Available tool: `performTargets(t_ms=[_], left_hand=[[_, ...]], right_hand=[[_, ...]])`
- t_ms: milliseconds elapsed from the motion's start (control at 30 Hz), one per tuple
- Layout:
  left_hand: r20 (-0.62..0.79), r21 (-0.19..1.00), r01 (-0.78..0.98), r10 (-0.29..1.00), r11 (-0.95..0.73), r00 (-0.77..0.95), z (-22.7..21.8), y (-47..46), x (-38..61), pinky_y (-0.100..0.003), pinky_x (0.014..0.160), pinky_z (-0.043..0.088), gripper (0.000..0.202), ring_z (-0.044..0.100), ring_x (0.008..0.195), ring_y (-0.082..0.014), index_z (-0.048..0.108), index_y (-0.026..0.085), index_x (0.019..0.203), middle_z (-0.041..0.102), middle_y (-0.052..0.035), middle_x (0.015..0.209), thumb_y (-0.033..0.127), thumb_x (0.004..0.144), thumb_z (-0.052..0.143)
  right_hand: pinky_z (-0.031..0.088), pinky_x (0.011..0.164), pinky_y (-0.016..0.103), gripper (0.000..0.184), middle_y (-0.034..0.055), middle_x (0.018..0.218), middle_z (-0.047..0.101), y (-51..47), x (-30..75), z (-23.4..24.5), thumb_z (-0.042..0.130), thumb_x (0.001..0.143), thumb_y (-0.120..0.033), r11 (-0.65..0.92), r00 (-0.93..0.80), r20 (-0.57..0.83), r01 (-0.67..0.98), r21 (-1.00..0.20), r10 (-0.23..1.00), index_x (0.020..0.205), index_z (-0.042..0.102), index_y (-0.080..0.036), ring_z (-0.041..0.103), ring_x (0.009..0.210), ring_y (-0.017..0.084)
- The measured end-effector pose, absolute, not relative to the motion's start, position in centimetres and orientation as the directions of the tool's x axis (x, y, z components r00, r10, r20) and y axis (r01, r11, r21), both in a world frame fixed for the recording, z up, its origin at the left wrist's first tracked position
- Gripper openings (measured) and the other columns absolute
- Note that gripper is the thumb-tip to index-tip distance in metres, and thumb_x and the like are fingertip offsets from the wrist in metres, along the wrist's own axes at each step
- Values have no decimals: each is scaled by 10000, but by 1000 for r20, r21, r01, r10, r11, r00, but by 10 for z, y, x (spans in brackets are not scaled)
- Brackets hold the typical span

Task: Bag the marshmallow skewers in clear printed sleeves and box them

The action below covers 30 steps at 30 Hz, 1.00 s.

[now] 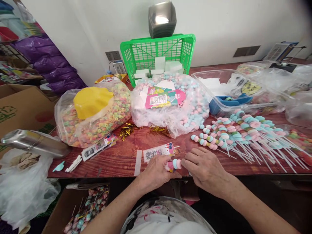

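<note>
A short candy skewer (175, 164) of pink and blue pieces lies between my two hands at the table's front edge. My left hand (157, 169) is closed around its left part, where a pink and yellow printed bit shows at the fingertips. The curled fingers of my right hand (206, 169) are closed at the skewer's right end; its stick is hidden by them. Just beyond my left hand, a clear printed bag (158, 152) lies flat, with a pale strip (138, 162) beside it.
Many candy skewers (243, 130) are piled at right. Behind stand bags of ring cereal (97, 126) and pink-blue candies (192, 110), a green basket (190, 48) and a clear tub (270, 97). A steel flask (36, 143) lies at left; a carton of skewers (90, 208) sits below.
</note>
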<state>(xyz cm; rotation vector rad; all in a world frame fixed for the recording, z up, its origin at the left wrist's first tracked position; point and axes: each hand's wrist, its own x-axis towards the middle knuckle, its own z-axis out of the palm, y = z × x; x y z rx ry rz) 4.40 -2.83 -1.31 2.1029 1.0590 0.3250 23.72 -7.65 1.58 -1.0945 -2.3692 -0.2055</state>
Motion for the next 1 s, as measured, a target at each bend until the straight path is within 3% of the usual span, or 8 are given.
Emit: performTargets(t_ms=[200,333,467,633,867,1000], left_hand=[[-24,560,682,813,-471,582,-14,-31,41,-253,562,268,328,500,626,-146,602,170,751,604,3,708,473,712,723],[0,455,707,794,-541,608,-15,-32,39,-273,604,307,283,561,728,-193,610,165,821,646,-41,816,412,730,715],[-40,521,667,765,-533,643,-11,-35,41,-268,629,332,282,578,745,-192,617,168,811,655,-29,813,377,690,763],[-113,671,622,773,-403,624,-9,-37,45,-239,564,291,371,518,640,-137,596,181,731,595,35,694,483,632,787],[-105,599,686,808,-414,579,-16,-36,48,-253,516,174,417,363,538,-99,560,173,632,484,50,580,548,620,742],[-146,646,660,786,-384,600,-15,-38,52,-248,513,186,405,380,539,-95,570,165,607,491,53,581,508,572,781]], right_hand=[[267,629,322,215,23,687,553,-88,233,13,421,810,-23,615,-487,512,781,-107,708,767,569,-173,422,641,169],[272,628,314,211,25,685,559,-90,233,17,429,843,-43,587,-429,557,798,-135,711,780,585,-169,425,643,164],[259,633,324,226,19,684,573,-85,237,21,431,864,-60,623,-488,567,780,-59,664,798,609,-183,413,659,170],[278,633,330,242,21,663,565,-86,237,21,417,869,-59,653,-516,584,757,-33,627,801,621,-170,405,650,166],[355,728,370,240,58,736,620,-107,232,21,409,882,-50,687,-573,605,724,58,553,888,640,-115,489,729,187],[369,724,358,261,52,724,632,-107,234,24,393,886,-49,697,-556,639,715,43,531,908,642,-126,508,724,180]])
